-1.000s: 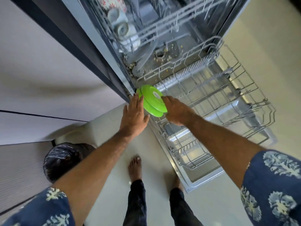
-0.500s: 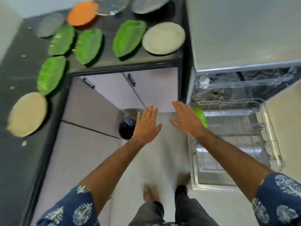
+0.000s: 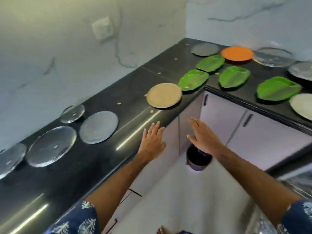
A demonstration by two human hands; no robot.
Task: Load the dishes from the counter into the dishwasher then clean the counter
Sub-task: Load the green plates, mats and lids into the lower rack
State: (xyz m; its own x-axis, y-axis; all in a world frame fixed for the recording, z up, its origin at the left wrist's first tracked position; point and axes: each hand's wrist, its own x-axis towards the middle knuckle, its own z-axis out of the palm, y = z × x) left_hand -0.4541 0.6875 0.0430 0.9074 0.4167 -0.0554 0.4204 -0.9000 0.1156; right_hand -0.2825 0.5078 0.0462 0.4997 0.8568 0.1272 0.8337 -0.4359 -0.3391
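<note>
Plates (image 3: 164, 97) along black L-shaped counter (image 3: 94, 159) beneath marbled wall (image 3: 67, 56).

A black counter (image 3: 104, 159) bent round the corner. On it lay a tan plate (image 3: 164, 97), four green leaf plates (image 3: 193, 80), an orange plate (image 3: 237, 53), a gray plate (image 3: 98, 127), another gray plate (image 3: 204, 49), some clear glass plates (image 3: 51, 148), a white plate (image 3: 302, 105) at the edge, and little crumbs (image 3: 119, 103).
</note>
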